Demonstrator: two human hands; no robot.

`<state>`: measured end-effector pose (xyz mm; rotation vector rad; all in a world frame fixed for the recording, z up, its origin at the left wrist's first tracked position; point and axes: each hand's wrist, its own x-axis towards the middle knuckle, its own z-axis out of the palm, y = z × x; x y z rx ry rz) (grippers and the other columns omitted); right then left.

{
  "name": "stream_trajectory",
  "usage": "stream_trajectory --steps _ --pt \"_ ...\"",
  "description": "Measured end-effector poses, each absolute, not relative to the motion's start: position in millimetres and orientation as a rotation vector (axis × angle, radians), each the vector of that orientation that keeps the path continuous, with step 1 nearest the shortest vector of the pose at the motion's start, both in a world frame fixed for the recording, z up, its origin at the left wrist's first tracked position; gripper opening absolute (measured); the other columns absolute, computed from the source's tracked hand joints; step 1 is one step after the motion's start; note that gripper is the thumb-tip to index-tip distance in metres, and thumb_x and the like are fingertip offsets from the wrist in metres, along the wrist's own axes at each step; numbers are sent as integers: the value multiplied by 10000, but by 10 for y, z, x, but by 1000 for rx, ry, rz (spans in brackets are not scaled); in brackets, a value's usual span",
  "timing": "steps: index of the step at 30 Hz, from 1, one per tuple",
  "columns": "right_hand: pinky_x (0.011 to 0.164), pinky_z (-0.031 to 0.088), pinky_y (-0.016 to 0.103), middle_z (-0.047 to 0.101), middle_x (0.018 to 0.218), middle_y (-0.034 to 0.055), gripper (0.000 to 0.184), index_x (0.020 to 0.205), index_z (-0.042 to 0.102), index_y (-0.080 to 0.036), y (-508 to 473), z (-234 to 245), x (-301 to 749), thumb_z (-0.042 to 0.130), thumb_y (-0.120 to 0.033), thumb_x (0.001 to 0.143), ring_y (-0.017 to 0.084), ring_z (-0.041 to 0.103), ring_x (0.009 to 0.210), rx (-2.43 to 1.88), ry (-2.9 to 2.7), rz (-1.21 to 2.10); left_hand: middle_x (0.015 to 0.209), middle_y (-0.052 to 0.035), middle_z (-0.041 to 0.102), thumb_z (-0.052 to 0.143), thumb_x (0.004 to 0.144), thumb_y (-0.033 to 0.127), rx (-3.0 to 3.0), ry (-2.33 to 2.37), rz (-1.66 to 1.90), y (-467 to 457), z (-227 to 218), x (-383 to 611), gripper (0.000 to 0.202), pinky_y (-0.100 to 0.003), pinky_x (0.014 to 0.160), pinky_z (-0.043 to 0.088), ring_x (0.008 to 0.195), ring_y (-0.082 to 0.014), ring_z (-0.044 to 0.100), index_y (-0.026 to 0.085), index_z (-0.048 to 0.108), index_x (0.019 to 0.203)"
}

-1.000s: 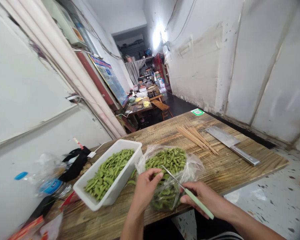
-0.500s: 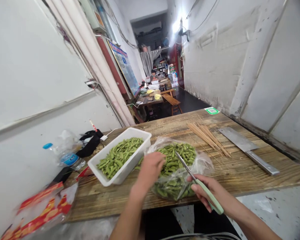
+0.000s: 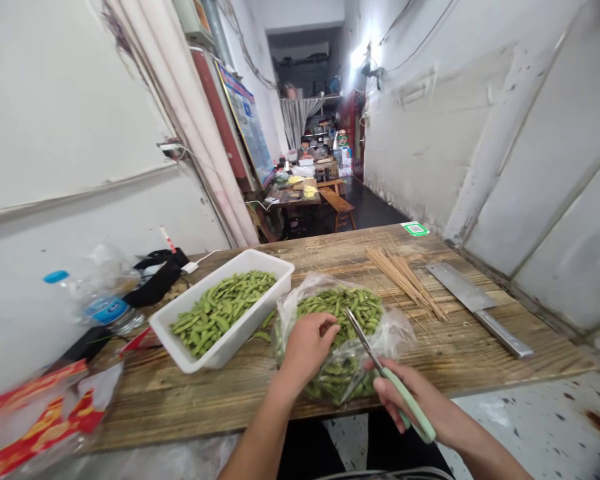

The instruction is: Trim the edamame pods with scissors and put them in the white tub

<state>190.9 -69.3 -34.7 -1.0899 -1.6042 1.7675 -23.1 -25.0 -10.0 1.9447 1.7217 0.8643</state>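
My right hand (image 3: 405, 393) is closed around the green handles of a pair of scissors (image 3: 365, 337). The scissor blades point up and to the left over a clear plastic bag (image 3: 397, 330) full of green soybean pods (image 3: 340, 303). At the bag's left side my left hand (image 3: 307, 343) is over the pods, its fingers curled towards the thumb near the blades. Whatever lies between those fingers is hidden. To the left stands a white plastic tub (image 3: 275, 293) holding more pods (image 3: 223, 310).
Bamboo skewers (image 3: 407, 280) and a cleaver (image 3: 480, 307) lie on the wooden table (image 3: 190, 407) to the right. A water bottle (image 3: 110, 310), black pouch (image 3: 160, 277) and red-printed plastic bag (image 3: 50, 427) are at the left. A person (image 3: 305, 150) sits far back.
My left hand has moved slightly down relative to the pods, with its fingers curled. The scissors remain in my right hand over the bag. The view has shifted a little.
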Motion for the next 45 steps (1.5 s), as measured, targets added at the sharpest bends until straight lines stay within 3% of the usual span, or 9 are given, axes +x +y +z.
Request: stream_trajectory --steps 5,21,28,34,39,45 --pt "399 371 171 441 552 -80 548 1102 513 -150 -692 -377 1911 535 -631 840 68 426 419 -1100 -1669 1720 708 -14 664 603 769 259 1759 1835 1005 -305 -154 -175 157 -271 630 416 647 -158 564 180 705 858" --pt "308 254 155 361 428 -123 452 916 513 -163 -636 -347 1787 591 -595 810 55 340 316 -1076 -1593 1792 623 12 577 576 745 259 1827 1892 1029 -368 -101 -97 107 -263 596 364 608 -154 520 192 659 733" --pt "384 238 182 351 426 -120 339 829 515 -166 -620 -334 1800 621 -487 837 42 333 348 -1120 -1679 1703 608 18 593 590 713 270 1726 1815 984 -313 -144 -141 110 -259 567 376 561 -147 506 183 648 749" --pt "375 236 185 382 433 -103 347 765 507 -178 -616 -339 1799 685 -475 786 50 345 355 -1153 -1667 1684 663 -10 676 620 693 314 1628 1666 978 -312 -120 -175 168 -281 603 430 617 -175 593 185 701 764" --pt "311 277 166 401 455 -104 424 884 518 -173 -619 -380 1828 652 -562 780 65 363 328 -1079 -1596 1770 587 15 643 683 648 350 1327 1450 1114 -330 -53 -168 186 -259 542 454 549 -151 601 174 643 694" --pt "375 338 145 452 570 -80 523 1055 515 -156 -666 -362 1894 552 -628 833 52 419 404 -929 -1610 1792 605 8 671 803 580 391 919 1255 1331 -374 15 -124 343 -238 613 526 587 -118 643 149 593 703"
